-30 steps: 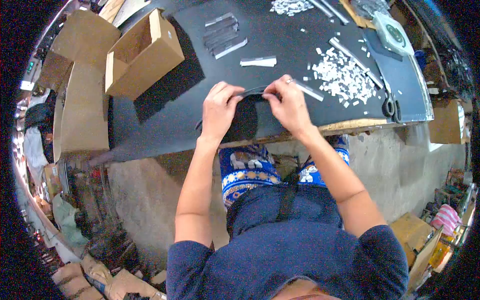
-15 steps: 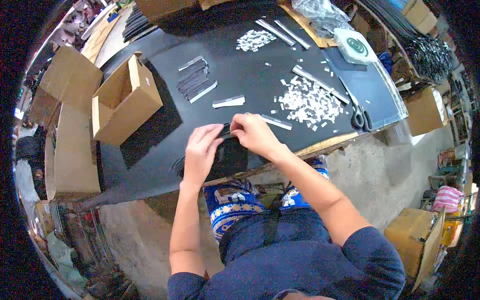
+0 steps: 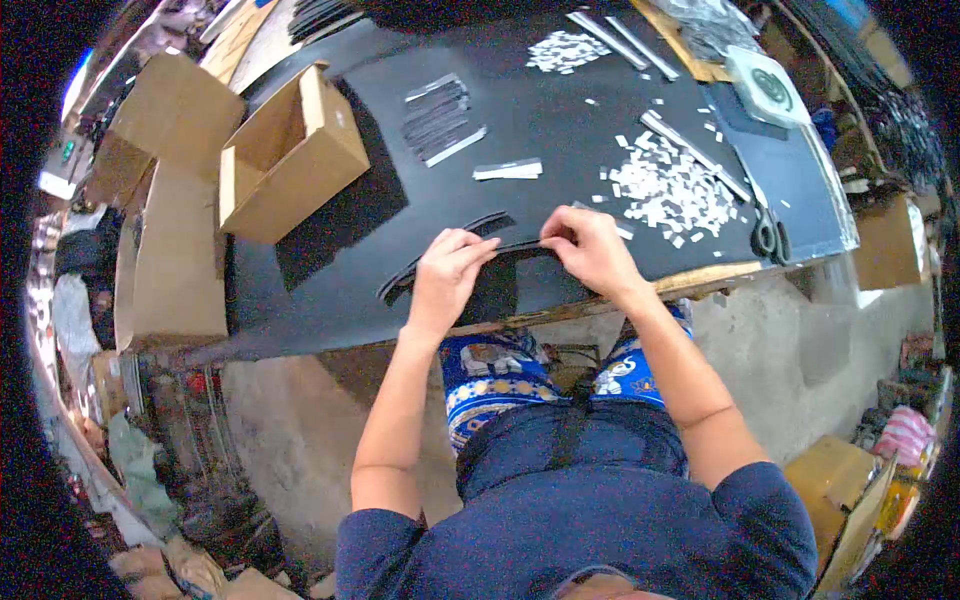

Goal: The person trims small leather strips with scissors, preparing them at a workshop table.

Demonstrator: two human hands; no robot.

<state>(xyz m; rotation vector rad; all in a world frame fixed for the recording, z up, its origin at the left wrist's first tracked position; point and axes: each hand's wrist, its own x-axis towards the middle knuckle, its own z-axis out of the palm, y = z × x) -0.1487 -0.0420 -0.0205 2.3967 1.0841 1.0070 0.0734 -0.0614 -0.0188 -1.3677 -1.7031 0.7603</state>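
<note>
A thin black strip (image 3: 519, 244) runs between my two hands, low over the near part of the black table. My left hand (image 3: 450, 274) pinches it near the middle, thumb against fingers. My right hand (image 3: 590, 250) is closed on its right end, and the fingertips partly hide it. Behind my left hand more dark strips (image 3: 487, 222) lie on the table, and dark ends (image 3: 398, 284) show to its left. Farther back is a stack of white-edged labels (image 3: 508, 171). White cut pieces (image 3: 670, 190) are heaped beyond my right hand.
An open cardboard box (image 3: 335, 140) stands at the left, beside a larger carton's flaps (image 3: 185, 245). Black-handled scissors (image 3: 768, 236) lie near the right edge. Bundled dark strips (image 3: 440, 122) and a smaller white heap (image 3: 567, 52) sit farther back.
My hands have drawn apart, so a length of black strip now shows between them. The whole view has shifted, with the table's contents appearing farther right.
</note>
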